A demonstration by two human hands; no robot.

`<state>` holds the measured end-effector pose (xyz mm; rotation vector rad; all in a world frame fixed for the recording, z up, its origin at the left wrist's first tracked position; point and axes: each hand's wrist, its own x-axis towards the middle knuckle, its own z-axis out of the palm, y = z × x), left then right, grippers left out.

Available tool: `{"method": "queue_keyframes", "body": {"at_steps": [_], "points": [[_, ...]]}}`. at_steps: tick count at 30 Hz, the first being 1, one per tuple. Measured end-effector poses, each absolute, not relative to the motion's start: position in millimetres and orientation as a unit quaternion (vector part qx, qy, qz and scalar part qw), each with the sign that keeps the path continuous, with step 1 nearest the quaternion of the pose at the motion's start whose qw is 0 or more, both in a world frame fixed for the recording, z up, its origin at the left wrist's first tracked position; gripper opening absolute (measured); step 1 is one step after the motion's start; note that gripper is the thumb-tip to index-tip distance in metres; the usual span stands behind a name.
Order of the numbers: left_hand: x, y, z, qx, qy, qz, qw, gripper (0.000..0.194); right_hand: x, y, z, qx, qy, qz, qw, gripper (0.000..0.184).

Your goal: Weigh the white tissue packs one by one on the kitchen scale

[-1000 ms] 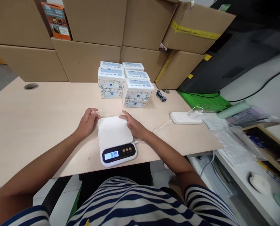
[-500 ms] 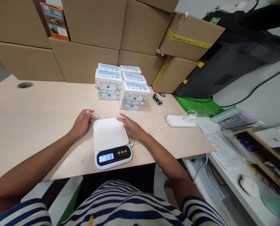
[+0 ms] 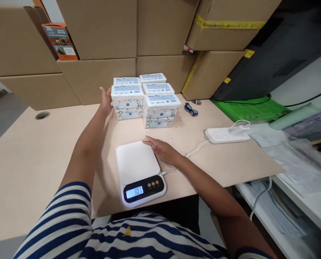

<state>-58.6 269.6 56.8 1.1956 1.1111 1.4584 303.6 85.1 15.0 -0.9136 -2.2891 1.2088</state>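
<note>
A white digital scale with a lit display sits near the desk's front edge. My right hand rests flat and open against its right edge, fingers on the plate's corner. My left hand is stretched out to the far left side of a stack of white and blue tissue boxes, fingers apart, touching or almost touching the left front top box. More such boxes stand to the right in the same stack.
Large cardboard cartons wall the back of the beige desk. A white power strip with a cable lies right of the scale, a small dark object behind it, and a green mat further right. Cluttered shelves fill the right side.
My left hand left the scale's left edge and reached forward to the tissue boxes. The right hand stayed by the scale. The display reading dropped.
</note>
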Motion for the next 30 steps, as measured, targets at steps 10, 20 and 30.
{"method": "queue_keyframes", "body": {"at_steps": [10,20,30], "points": [[-22,292,42,0.490,0.370,0.582,0.534,0.097,308,85,18,-0.315,-0.827,0.428,0.182,0.116],[27,278,63,0.507,0.396,0.546,0.536,0.103,305,87,15,-0.292,-0.842,0.410,0.193,0.110],[70,302,60,0.494,0.377,0.539,0.569,0.103,312,98,22,-0.373,-0.718,0.446,0.382,0.100]]}}
